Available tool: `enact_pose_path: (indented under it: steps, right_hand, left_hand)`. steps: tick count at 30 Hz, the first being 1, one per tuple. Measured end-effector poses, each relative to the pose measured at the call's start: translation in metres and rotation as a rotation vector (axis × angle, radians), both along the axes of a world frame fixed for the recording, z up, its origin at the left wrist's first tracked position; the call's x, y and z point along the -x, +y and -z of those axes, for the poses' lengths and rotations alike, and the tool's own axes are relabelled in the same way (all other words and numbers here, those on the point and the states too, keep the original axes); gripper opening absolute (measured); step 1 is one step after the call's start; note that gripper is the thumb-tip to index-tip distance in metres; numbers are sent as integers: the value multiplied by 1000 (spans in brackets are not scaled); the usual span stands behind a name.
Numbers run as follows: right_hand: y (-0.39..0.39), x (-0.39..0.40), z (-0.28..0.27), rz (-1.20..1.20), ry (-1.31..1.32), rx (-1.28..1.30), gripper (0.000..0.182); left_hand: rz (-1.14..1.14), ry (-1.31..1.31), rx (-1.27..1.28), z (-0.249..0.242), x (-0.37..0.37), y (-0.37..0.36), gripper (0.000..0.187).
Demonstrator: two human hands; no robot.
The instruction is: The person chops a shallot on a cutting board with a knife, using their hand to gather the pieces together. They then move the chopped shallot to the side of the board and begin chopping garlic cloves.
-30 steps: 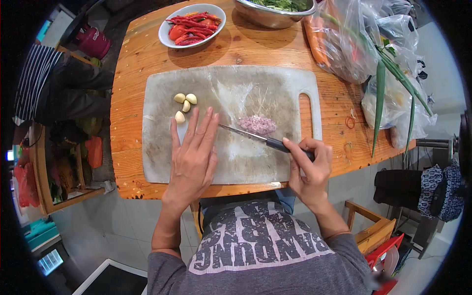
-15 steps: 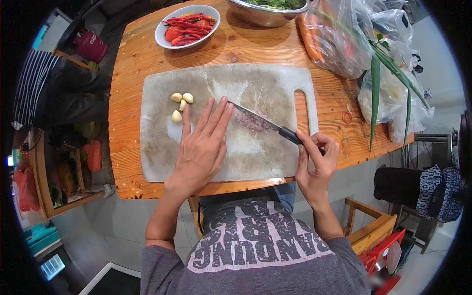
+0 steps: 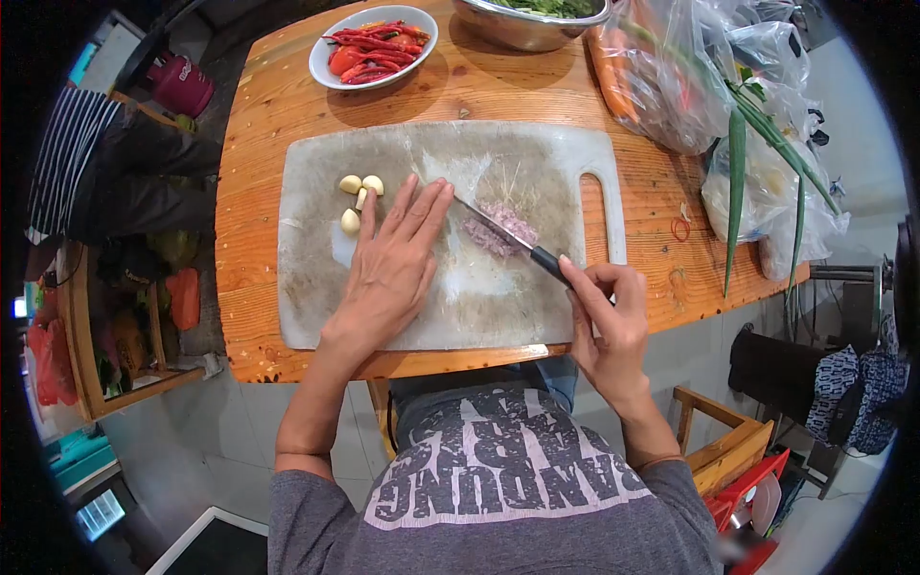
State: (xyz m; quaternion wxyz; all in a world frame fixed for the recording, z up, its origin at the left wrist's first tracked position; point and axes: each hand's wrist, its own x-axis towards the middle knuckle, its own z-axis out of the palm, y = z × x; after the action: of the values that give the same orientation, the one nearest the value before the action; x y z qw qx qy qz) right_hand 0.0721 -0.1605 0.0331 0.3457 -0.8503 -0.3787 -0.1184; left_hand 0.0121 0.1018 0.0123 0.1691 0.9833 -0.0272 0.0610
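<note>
Tiled floor, wooden chair, magenta gas cylinder

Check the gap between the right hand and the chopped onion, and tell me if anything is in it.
Only the knife, held in the right hand, with its blade across the chopped onion. The left hand is beyond the pile, near the blade's tip, outside that gap.

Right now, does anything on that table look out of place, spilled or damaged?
Two small things. The cutting board is blotchy with dark stains and scratches, probably just wear. And a small red loop, perhaps a rubber band, lies loose on the table to the right of the board, odd beside food.
</note>
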Motion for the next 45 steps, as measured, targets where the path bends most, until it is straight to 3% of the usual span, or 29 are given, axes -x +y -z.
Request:
enact_pose_path:
  steps: [6,10,22,26,36,43,45]
  right_hand:
    - [1,-6,17,-25,34,28,56]
    - [1,-5,0,-29,-1,15,58]
    - [3,-10,18,-11,100,-2,53]
    - [5,-2,-15,-38,42,13,57]
    - [4,3,16,-23,61,28,60]
    - [2,-15,-19,-64,-21,79,54]
    - [1,-17,4,-60,38,76,53]
  left_hand:
    - [-54,-15,-98,-2,-4,3,76]
    - [-55,-1,-72,-3,-6,4,71]
    - [-43,-15,-3,0,-6,5,65]
    - [-40,-17,-13,-1,-3,5,66]
    - [-53,-55,-54,-2,-4,5,67]
    - [-41,-90,-43,5,-6,1,62]
    - [-72,-73,-71,3,-7,0,66]
